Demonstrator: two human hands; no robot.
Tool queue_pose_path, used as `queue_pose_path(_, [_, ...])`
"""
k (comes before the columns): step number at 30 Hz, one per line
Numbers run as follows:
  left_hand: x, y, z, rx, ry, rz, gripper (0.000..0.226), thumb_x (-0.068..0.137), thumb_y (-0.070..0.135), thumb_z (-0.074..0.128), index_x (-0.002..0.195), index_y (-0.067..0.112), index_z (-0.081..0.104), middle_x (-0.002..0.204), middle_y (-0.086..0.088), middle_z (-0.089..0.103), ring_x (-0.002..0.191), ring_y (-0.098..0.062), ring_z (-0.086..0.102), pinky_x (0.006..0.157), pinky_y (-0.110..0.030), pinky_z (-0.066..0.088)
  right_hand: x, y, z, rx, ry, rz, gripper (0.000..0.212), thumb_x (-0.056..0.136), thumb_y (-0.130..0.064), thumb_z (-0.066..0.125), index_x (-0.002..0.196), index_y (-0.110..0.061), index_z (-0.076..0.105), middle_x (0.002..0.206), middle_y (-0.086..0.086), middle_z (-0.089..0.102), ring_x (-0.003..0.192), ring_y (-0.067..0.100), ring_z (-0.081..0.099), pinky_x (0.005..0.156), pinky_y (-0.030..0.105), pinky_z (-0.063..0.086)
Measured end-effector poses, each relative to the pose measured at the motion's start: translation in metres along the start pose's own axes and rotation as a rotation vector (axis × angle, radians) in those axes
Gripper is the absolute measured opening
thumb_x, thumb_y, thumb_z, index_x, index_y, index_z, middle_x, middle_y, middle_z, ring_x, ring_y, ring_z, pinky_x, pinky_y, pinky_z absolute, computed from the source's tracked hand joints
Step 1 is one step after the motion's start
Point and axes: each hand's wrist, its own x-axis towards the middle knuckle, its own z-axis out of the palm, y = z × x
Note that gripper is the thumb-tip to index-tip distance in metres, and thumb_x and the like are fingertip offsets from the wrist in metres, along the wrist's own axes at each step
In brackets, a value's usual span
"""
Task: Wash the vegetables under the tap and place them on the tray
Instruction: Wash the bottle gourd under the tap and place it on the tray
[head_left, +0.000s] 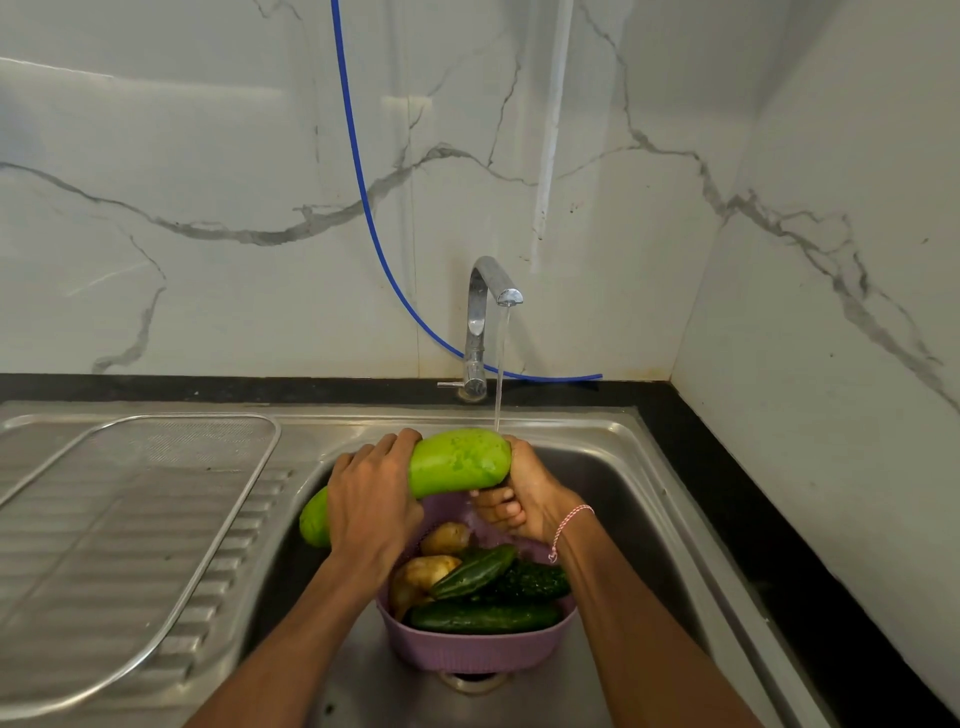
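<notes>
Pale-green gourd (457, 460) held under running tap (483, 312): L hand (371, 504) wrapped round its middle, R hand (524, 499) curled on its right end. Directly below, purple basket (467, 652) w/ cucumbers (483, 618) & potatoes (444, 538); mesh tray (130, 519) lies left.

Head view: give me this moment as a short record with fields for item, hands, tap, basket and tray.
item: light green gourd, held across the sink above the basket
left hand: grips the gourd's middle
right hand: holds the gourd's right end
tap: running, water landing on the gourd's right end
basket: purple, in the sink, holding cucumbers and potatoes
tray: mesh, on the drainboard left of the sink bowl
</notes>
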Motion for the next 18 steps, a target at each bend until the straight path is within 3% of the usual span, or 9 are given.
queue_pose_path(5, [0.0,0.001,-0.003,-0.08,0.022,-0.076,0.055,0.054,0.012,0.077,0.105,0.027,0.062,0.086,0.002,0.072,0.074,-0.033,0.069,0.065,-0.038,0.05,0.003,0.002,0.012,0.126,-0.108,0.028,0.059,0.099,-0.05,0.026,0.056,-0.015,0.047,0.041,-0.007,0.025,0.029,0.006,0.021,0.028,0.015,0.014])
queue_pose_path(8, [0.002,0.0,-0.005,-0.099,-0.02,-0.102,0.052,0.058,0.02,0.074,0.107,0.029,0.06,0.088,0.0,0.073,0.077,-0.036,0.071,0.064,-0.039,0.053,0.005,0.0,0.021,0.139,0.032,-0.019,0.063,0.103,-0.047,0.027,0.057,-0.014,0.052,0.042,-0.004,0.032,0.032,0.009,0.026,0.032,0.017,0.019])
queue_pose_path(10, [0.003,0.0,-0.006,-0.099,-0.076,-0.132,0.049,0.062,0.025,0.072,0.109,0.03,0.057,0.093,-0.001,0.074,0.085,-0.036,0.071,0.067,-0.039,0.053,0.008,-0.001,0.028,0.123,0.18,-0.076,0.066,0.107,-0.05,0.029,0.067,-0.009,0.063,0.049,0.002,0.05,0.038,0.013,0.042,0.038,0.019,0.032])
queue_pose_path(12, [0.004,0.0,-0.008,-0.115,-0.131,-0.181,0.048,0.065,0.03,0.068,0.111,0.03,0.056,0.097,-0.004,0.075,0.091,-0.037,0.071,0.071,-0.04,0.054,0.013,-0.001,0.034,0.191,0.241,-0.153,0.072,0.109,-0.06,0.029,0.096,-0.005,0.072,0.071,0.013,0.069,0.056,0.022,0.065,0.049,0.026,0.049])
queue_pose_path(14, [0.004,0.001,-0.01,-0.156,-0.179,-0.217,0.046,0.067,0.034,0.067,0.111,0.028,0.057,0.098,-0.006,0.074,0.093,-0.037,0.071,0.074,-0.04,0.054,0.018,-0.001,0.038,0.368,0.21,-0.226,0.071,0.106,-0.066,0.034,0.128,-0.006,0.067,0.107,0.021,0.077,0.09,0.033,0.076,0.068,0.041,0.062])
queue_pose_path(16, [0.005,0.002,-0.011,-0.217,-0.235,-0.258,0.044,0.067,0.036,0.07,0.109,0.029,0.06,0.097,-0.004,0.073,0.091,-0.035,0.07,0.074,-0.038,0.052,0.016,-0.002,0.039,0.541,0.111,-0.305,0.067,0.106,-0.06,0.043,0.141,-0.006,0.061,0.127,0.023,0.073,0.118,0.037,0.071,0.092,0.051,0.06])
queue_pose_path(18, [0.007,0.002,-0.013,-0.299,-0.296,-0.315,0.048,0.06,0.037,0.074,0.106,0.029,0.064,0.094,-0.003,0.073,0.088,-0.033,0.071,0.075,-0.037,0.055,0.008,-0.003,0.04,0.64,0.008,-0.399,0.058,0.108,-0.05,0.046,0.144,-0.006,0.06,0.131,0.022,0.07,0.124,0.036,0.067,0.105,0.051,0.053])
